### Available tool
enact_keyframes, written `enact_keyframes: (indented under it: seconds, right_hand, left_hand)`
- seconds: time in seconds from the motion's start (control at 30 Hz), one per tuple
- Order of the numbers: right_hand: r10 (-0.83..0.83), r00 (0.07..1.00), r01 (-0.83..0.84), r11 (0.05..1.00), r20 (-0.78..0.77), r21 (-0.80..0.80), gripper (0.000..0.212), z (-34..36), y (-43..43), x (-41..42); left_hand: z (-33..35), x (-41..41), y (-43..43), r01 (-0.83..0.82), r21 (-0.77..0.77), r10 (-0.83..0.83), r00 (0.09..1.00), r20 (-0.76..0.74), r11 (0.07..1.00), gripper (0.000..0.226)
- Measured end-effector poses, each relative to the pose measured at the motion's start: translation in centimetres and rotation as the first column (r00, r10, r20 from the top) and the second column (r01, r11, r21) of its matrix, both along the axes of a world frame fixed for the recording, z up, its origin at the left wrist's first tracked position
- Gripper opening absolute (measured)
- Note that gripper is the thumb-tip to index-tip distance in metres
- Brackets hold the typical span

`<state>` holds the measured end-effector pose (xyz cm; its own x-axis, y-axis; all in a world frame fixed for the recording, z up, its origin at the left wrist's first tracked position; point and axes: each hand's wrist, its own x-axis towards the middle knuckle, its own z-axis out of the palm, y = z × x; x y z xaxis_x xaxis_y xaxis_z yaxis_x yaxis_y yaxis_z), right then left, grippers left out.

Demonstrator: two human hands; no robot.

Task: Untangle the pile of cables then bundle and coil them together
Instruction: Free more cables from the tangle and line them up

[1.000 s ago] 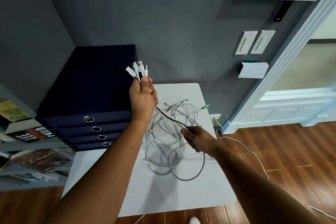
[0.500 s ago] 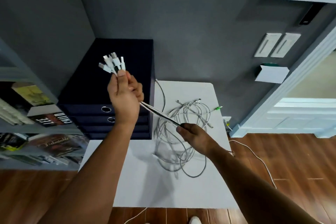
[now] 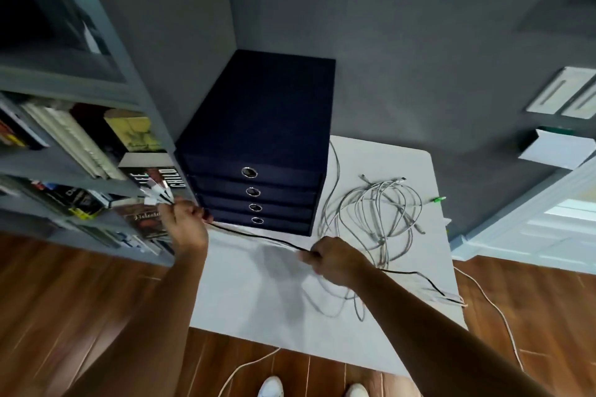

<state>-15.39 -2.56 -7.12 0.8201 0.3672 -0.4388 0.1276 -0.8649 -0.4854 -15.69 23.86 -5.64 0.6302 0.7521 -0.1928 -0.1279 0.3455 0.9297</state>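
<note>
Left hand (image 3: 185,226) is out past the desk (image 3: 251,296) edge, close in front of the bookshelf (image 3: 80,145). Its fingers are curled tight round a bunch of white plug ends (image 3: 154,196), which fan out above the knuckles.

Right hand (image 3: 337,259) is low over the desk, fingers closed on the strands (image 3: 258,237) that run taut between my hands, in front of the drawer unit (image 3: 267,126). The pinch itself is blurred, so I cannot say how many strands it has.

The rest lies as a loose grey-white pile (image 3: 377,213) on the desk beyond my right hand, loops overlapping. A black cable (image 3: 429,282) trails from under my right wrist to the desk's right edge.

Risks, as I judge them:
- The loops cross each other. Drawing them through my right fingers could cinch a crossing into a knot.
- A hard pull may drag the whole pile across the desk and over the edge.
- A green-tipped plug (image 3: 439,199) sits near the right edge. I cannot tell whether it joins the pile; a snag could flick it off.
- The plug ends sit unevenly. If my left grip slackens, one could slip back and the bundle would lose its common end.
- My left hand is near the books. A wider swing could strike the shelf.
- A floor cable (image 3: 493,306) runs beside the desk. If it got caught up, it would tether the bundle.
</note>
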Motion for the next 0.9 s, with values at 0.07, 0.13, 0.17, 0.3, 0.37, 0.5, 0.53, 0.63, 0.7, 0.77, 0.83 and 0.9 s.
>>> enact_keyframes:
  seconds: [0.07,0.13,0.17,0.3,0.37,0.5,0.53,0.63,0.7,0.77,0.83,0.9]
  right_hand:
    - [0.043,0.997,-0.039,0.997,0.063,-0.072,0.057,-0.9,0.8,-0.6]
    - [-0.022,1.000,0.022,1.000,-0.002,0.021,0.046,-1.9,1.0,-1.0]
    - [-0.064,0.996,0.069,0.995,-0.067,0.073,0.038,-2.3,1.0,-1.2]
    - [-0.050,0.988,0.065,0.993,-0.143,0.100,0.026,-2.9,0.8,-1.6]
    - [-0.009,0.995,0.015,0.998,-0.096,0.056,0.023,-2.8,0.9,-1.9]
    - [0.043,0.999,-0.044,0.999,-0.033,-0.002,0.024,-2.2,1.1,-2.3]
    - [0.052,0.998,-0.052,0.999,-0.020,-0.010,0.024,-2.2,1.0,-2.4]
    - [0.078,0.996,-0.077,0.997,0.030,-0.030,0.025,-2.4,0.8,-2.4]
    - [0.086,0.993,-0.085,0.996,0.077,-0.025,0.026,-2.5,0.7,-2.4]
    - [0.109,0.984,-0.106,0.994,0.143,-0.027,0.027,-2.5,0.6,-2.5]
    - [0.131,0.971,-0.128,0.991,0.198,-0.029,0.029,-2.4,0.8,-2.5]
    - [0.136,0.961,-0.135,0.991,0.240,-0.022,0.032,-1.9,0.9,-2.4]
  left_hand:
    - [-2.7,-0.5,1.2,0.061,0.127,-0.034,0.978,-0.204,0.990,0.028]
    - [-5.0,-0.9,2.3,0.180,0.256,-0.060,0.908,-0.415,0.950,0.020]
    - [-6.0,-1.2,3.0,0.261,0.299,-0.072,0.851,-0.520,0.918,0.010]
    - [-8.1,-2.4,4.8,0.475,0.319,-0.095,0.662,-0.743,0.820,0.012]
    - [-9.0,-3.1,5.2,0.527,0.320,-0.068,0.591,-0.804,0.788,0.020]
    - [-10.2,-4.1,4.9,0.573,0.306,0.066,0.399,-0.914,0.760,0.065]
    - [-9.8,-4.4,4.5,0.529,0.315,0.110,0.381,-0.918,0.788,0.080]
    - [-8.5,-4.8,3.1,0.340,0.485,0.299,0.473,-0.829,0.806,0.096]
    - [-8.4,-4.9,1.7,0.360,0.725,0.323,0.718,-0.617,0.587,0.073]
    - [-7.7,-4.7,-0.9,0.388,0.839,-0.006,0.909,-0.418,0.382,0.036]
    - [-6.5,-4.2,-3.8,0.475,0.863,-0.331,0.853,-0.405,0.169,0.025]
    - [-5.8,-3.6,-6.6,0.488,0.872,-0.475,0.756,-0.450,-0.049,0.031]
